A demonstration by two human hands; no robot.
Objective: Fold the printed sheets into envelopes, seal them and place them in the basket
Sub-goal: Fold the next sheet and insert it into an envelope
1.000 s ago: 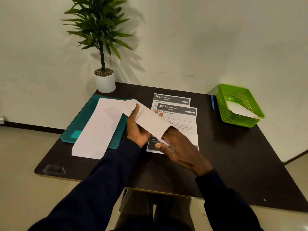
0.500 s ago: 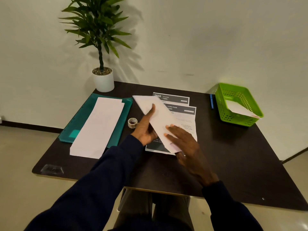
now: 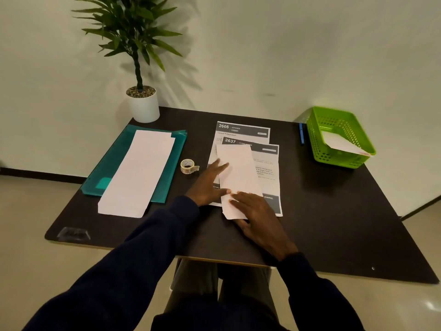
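From the head camera, a white envelope [image 3: 238, 168] lies on the printed sheets [image 3: 268, 174] at the middle of the table [image 3: 334, 211]. The left hand [image 3: 210, 182] and right hand [image 3: 257, 216] press it flat, fingers straight, gripping nothing. A green basket [image 3: 334, 158] sits in the far right corner.

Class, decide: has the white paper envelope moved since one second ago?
Yes. The white paper envelope has come down. It was held tilted above the black-and-white printed sheets, and now lies flat on them, pressed by the left hand and right hand.

A dark table [image 3: 334, 211] stands against a plain pale wall [image 3: 286, 44] on a beige floor [image 3: 28, 223].
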